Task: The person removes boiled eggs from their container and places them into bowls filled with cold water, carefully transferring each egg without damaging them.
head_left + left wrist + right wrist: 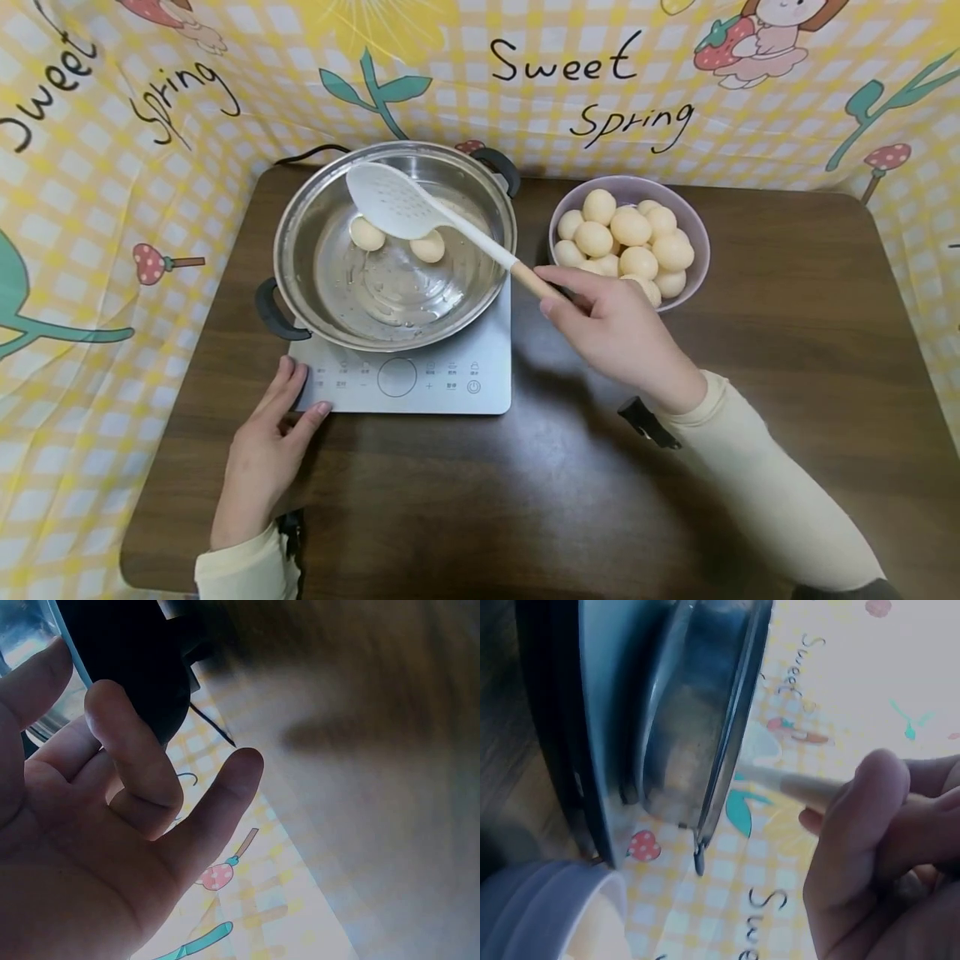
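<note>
My right hand (618, 333) grips the wooden handle of a white slotted spoon (393, 204). The spoon's bowl hangs over a steel pot (405, 333), overlapping two pale eggs (367, 234) inside it from above. A little clear liquid lies on the pot's bottom. In the right wrist view, curled fingers (870, 817) hold the handle beyond the pot's rim. My left hand (262, 454) rests at the front left corner of a white induction cooker (450, 396), thumb on the front edge and fingers along the left side. The left wrist view shows fingertips at the cooker's dark underside (135, 667).
Right of the pot stands a lilac bowl (701, 233) heaped with pale eggs (630, 227). The pot has black side handles (277, 312). A black cord (311, 152) runs behind it. Checked cloth (450, 108) hangs around the back and sides of the brown table (810, 350).
</note>
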### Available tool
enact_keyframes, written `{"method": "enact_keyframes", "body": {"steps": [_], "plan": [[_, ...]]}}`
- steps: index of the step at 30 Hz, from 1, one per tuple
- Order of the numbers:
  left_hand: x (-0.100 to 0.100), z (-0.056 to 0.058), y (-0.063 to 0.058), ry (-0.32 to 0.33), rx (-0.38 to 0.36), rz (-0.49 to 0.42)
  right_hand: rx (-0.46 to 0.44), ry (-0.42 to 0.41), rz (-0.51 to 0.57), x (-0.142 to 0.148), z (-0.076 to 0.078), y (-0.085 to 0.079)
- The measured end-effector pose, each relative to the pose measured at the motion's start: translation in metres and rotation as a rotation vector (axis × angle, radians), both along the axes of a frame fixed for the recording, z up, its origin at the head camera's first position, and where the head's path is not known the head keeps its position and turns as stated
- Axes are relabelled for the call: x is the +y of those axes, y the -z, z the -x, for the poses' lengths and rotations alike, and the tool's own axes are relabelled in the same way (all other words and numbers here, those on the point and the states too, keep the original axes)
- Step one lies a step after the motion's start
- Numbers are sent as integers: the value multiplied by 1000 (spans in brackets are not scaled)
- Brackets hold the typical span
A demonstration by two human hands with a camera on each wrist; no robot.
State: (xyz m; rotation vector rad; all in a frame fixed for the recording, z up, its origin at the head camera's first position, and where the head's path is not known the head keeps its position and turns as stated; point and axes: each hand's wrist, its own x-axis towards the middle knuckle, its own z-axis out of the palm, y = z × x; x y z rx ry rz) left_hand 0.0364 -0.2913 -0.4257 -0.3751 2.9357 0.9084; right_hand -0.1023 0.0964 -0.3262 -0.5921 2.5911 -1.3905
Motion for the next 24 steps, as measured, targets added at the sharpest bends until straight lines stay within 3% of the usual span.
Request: {"method": "enact_keyframes", "body": {"steps": [6,11,19,24], "plan": [[-1,0,2,2,2,-5,212,-19,-98,-21,-4,0],[-1,0,2,4,13,1,229,-53,-128,-26,-12,-2],[-1,0,1,8,3,-3,46,-140,-145,-19,-20,-9],[-2,0,0,9,4,-12,-229,-199,-109,-3,-25,-25]]}}
